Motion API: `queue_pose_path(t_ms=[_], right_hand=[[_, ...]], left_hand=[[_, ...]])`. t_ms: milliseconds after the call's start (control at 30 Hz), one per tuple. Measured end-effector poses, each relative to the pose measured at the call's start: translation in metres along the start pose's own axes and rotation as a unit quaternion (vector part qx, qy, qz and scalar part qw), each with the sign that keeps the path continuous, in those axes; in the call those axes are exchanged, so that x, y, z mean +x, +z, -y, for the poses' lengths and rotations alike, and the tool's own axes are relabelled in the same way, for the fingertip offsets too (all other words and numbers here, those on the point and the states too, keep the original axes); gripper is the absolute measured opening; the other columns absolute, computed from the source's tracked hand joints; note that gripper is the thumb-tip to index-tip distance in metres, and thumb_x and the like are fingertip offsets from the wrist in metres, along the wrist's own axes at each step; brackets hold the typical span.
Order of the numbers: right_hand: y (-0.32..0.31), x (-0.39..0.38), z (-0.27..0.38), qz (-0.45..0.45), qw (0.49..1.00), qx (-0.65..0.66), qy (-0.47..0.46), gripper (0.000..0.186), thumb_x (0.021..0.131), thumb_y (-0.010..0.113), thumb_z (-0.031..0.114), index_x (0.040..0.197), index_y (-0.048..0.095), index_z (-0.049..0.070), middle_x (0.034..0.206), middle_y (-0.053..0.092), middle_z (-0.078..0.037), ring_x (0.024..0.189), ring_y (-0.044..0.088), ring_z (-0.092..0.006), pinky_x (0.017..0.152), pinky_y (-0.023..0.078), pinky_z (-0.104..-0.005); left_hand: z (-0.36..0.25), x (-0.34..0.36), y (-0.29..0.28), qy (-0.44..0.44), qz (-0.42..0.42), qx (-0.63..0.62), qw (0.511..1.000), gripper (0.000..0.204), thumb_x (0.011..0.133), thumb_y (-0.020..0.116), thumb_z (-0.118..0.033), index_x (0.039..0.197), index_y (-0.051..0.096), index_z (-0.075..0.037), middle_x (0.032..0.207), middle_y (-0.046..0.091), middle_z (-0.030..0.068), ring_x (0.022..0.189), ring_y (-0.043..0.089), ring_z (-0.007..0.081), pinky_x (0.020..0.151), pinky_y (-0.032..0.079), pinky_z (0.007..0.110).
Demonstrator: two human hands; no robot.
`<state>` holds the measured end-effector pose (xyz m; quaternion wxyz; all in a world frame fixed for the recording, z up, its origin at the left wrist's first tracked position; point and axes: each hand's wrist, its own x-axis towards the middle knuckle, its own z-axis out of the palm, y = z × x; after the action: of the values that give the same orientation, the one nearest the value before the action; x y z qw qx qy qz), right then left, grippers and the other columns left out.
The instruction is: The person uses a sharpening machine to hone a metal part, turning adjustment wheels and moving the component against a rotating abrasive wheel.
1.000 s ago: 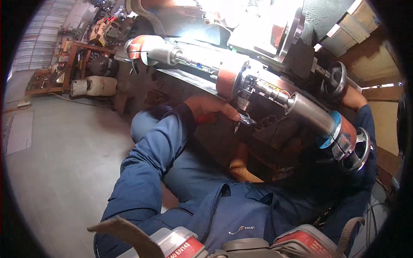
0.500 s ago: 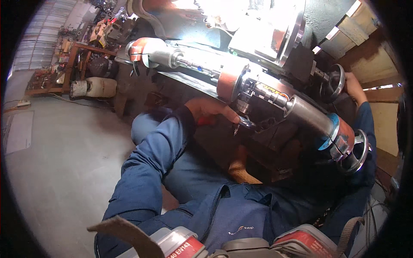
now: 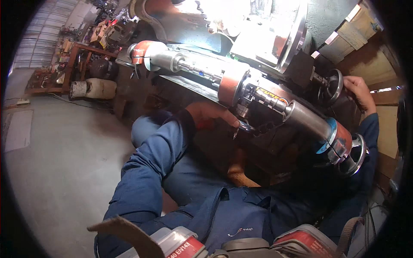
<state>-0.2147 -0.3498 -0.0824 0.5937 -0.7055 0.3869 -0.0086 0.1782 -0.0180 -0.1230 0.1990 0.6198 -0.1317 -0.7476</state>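
A machine bar with steel sleeves (image 3: 307, 116), red collars (image 3: 228, 86) and a segmented shiny shaft (image 3: 198, 71) runs diagonally across my view. Beneath the middle collar, my left hand (image 3: 213, 112) is closed on a small chrome handle (image 3: 246, 127). At the upper right, my right hand (image 3: 359, 90) has curled fingers at the rim of a steel handwheel (image 3: 337, 88). A second handwheel (image 3: 360, 152) sits at the bar's lower right end, beside a red clamp (image 3: 342, 135).
Behind the bar is a brightly lit metal machine body (image 3: 262, 38). Wooden boards (image 3: 385, 124) stand close on the right. A cluttered wooden rack (image 3: 69, 64) and a pale cylinder (image 3: 101, 89) are at the upper left, above a grey floor (image 3: 73, 167). My legs (image 3: 189, 172) are below the machine.
My right hand rose along the upper handwheel, then shifted slightly down and right, its fingers now showing at the rim. My left hand stays on the handle, almost unmoved.
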Motion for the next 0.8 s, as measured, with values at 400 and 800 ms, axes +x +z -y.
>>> queue_pose_path(t_ms=[400, 800], right_hand=[[0.005, -0.006, -0.003, 0.108, 0.946, -0.305, -0.036, 0.038, 0.079, 0.069, 0.024, 0.107, 0.064, -0.001, 0.09, 0.067, -0.004, 0.081, 0.06, -0.0124, 0.074, 0.047, -0.0278], [0.02, 0.026, -0.067, -0.032, 0.949, -0.313, -0.007, 0.021, 0.083, 0.066, 0.018, 0.093, 0.067, 0.0, 0.081, 0.064, 0.0, 0.072, 0.057, -0.0097, 0.064, 0.046, -0.027]], left_hand=[[-0.016, -0.025, 0.017, 0.07, 0.008, -0.043, 0.997, 0.057, 0.058, 0.085, -0.021, 0.111, 0.066, -0.012, 0.116, 0.062, 0.006, 0.118, 0.046, 0.026, 0.096, 0.031, 0.048], [0.007, -0.008, 0.001, 0.075, -0.062, -0.197, 0.975, 0.028, 0.067, 0.076, 0.005, 0.093, 0.065, 0.005, 0.093, 0.064, 0.0165, 0.084, 0.063, 0.0298, 0.073, 0.054, 0.041]])
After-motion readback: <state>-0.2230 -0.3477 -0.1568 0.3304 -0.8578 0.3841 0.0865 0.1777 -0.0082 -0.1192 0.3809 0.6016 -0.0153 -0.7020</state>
